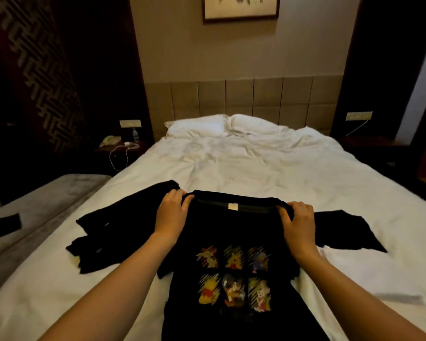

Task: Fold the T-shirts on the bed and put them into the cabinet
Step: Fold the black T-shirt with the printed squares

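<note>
A black T-shirt (234, 232) with a colourful six-panel cartoon print lies front up at the foot of the white bed (244, 163). My left hand (171, 212) pinches its left shoulder beside the collar. My right hand (299, 223) pinches the right shoulder, with the right sleeve spread out past it. The collar with its small label is stretched between both hands. More black clothing (103, 232) lies crumpled on the bed just left of my left hand, partly under the shirt.
Two white pillows (221, 125) sit at the padded headboard. A nightstand (119, 147) on the left holds a phone, a bottle and a white charging cable. A grey bench (35, 205) runs along the bed's left side. No cabinet is in view.
</note>
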A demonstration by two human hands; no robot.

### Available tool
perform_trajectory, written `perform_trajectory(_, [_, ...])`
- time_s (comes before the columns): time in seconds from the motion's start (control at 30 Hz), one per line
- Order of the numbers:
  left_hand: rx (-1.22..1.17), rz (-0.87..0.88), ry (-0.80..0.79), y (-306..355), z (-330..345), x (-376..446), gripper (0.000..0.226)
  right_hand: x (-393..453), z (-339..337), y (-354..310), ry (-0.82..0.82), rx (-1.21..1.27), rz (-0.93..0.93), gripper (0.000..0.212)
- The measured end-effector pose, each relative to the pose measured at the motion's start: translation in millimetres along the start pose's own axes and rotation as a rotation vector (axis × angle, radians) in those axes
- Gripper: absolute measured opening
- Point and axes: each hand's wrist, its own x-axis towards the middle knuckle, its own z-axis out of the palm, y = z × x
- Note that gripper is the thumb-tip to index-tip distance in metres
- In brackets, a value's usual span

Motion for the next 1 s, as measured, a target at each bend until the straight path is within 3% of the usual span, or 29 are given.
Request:
perform_trajectory(0.77, [0.205,-0.181,-0.255,-132,230,56,0.033,74,189,140,-0.396,-0.351,-0.032,0.028])
perform_trajectory(1.0, [0.097,-0.192,-0.310,-159,276,60,0.027,78,234,182,-0.451,-0.454,0.059,0.034])
